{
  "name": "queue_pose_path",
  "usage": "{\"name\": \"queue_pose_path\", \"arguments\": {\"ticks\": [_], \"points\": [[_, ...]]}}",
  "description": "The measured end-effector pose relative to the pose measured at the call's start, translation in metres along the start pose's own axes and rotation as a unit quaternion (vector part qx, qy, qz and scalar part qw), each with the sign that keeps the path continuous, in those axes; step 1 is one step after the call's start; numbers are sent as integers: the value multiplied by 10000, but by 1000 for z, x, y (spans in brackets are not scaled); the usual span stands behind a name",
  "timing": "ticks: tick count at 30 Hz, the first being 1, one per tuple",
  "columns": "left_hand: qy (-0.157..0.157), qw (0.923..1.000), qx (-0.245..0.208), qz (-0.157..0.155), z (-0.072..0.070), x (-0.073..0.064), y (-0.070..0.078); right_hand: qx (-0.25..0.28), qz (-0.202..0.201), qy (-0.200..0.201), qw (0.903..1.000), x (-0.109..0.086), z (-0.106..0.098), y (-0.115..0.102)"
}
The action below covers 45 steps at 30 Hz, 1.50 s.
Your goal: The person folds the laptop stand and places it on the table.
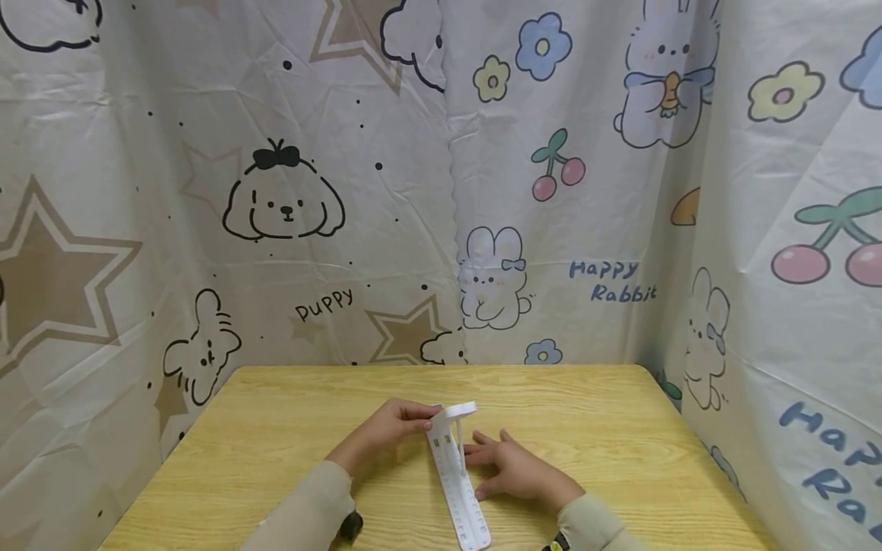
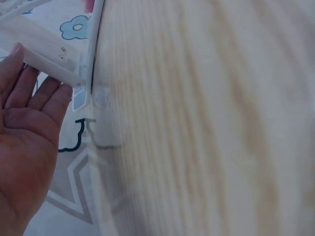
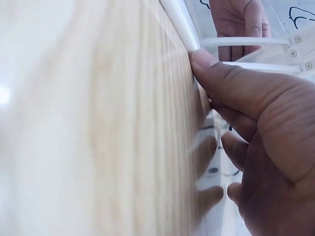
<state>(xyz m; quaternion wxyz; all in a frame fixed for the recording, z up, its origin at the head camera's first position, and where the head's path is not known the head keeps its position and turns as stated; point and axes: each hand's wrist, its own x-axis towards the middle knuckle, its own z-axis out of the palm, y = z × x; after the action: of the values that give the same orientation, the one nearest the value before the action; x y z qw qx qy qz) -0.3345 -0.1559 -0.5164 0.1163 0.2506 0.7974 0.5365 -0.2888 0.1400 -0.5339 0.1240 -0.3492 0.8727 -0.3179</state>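
Note:
A white folding stand (image 1: 467, 511) of slotted plastic, its exact kind unclear, stands on the wooden table. Its long strip runs toward the near edge, and thin bars rise at the far end to a short raised crosspiece (image 1: 462, 410). My left hand (image 1: 387, 430) grips the far left end, thumb on one side and fingers behind the white panel (image 2: 54, 67). On the right, my right hand (image 1: 518, 468) touches the stand's side with spread, mostly straight fingers. Its thumb (image 3: 231, 73) meets the strip's edge close to the tabletop; the index fingertip is partly hidden.
The yellow wood-grain table (image 1: 296, 413) extends to a far edge behind the stand. Printed curtains (image 1: 386, 252) hang at the back and both sides. A small black object (image 1: 351, 526) sits by the left sleeve, and a black-and-yellow band (image 1: 556, 542) shows at the right wrist.

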Motion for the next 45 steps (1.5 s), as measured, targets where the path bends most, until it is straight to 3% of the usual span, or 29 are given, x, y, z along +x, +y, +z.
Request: {"name": "queue_pose_path", "arguments": {"ticks": [14, 28, 38, 45], "points": [[-19, 9995, -254, -205, -8, 1, -7, 86, 71, 322, 9994, 8, 13, -16], [-175, 9990, -389, -108, -16, 5, -13, -14, 363, 703, 9969, 17, 27, -28], [-230, 9978, -588, -212, -20, 4, -16, -130, 349, 698, 9969, 18, 28, -26], [-208, 9984, -525, -70, -19, 1, -15, -139, 332, 656, 9972, 17, 25, -27]]}}
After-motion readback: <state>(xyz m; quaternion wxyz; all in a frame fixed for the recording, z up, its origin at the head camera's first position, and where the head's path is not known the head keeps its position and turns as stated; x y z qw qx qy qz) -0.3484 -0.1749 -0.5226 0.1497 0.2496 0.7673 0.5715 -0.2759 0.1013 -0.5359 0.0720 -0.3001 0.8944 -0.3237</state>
